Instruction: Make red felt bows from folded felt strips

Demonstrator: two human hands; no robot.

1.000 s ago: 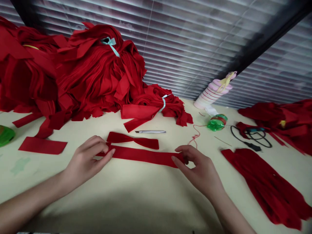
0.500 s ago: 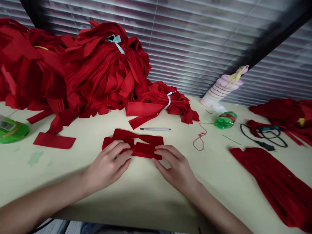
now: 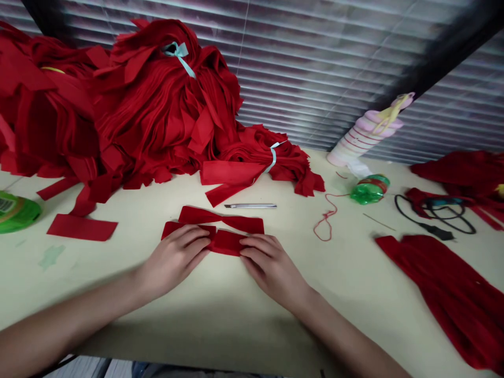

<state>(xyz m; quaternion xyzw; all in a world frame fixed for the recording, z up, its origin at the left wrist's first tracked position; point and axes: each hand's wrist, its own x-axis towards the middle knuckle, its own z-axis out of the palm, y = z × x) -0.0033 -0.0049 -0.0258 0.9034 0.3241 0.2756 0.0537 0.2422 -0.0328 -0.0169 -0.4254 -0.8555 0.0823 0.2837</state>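
Observation:
A red fabric strip lies on the table with its two ends folded inward, meeting near the middle. My left hand holds its left part, fingers bent together over the fold. On its right part, my right hand presses with curled fingers, the thumb low at the near edge. Both hands partly hide the strip. Just behind it lies another red fabric strip, slightly wavy. A slim silver craft knife rests beyond that.
Large tied bundles of red strips stand along the blinds, with a smaller tied bundle beside them. A pink-and-white thread cone, a green plastic bottle piece, a black cable and red cloth occupy the right; a green bottle lies left.
My right hand has moved left along the folded strip, closer to my left hand. The folded ends now meet, and the strip behind shows separately. The whole view has shifted slightly.

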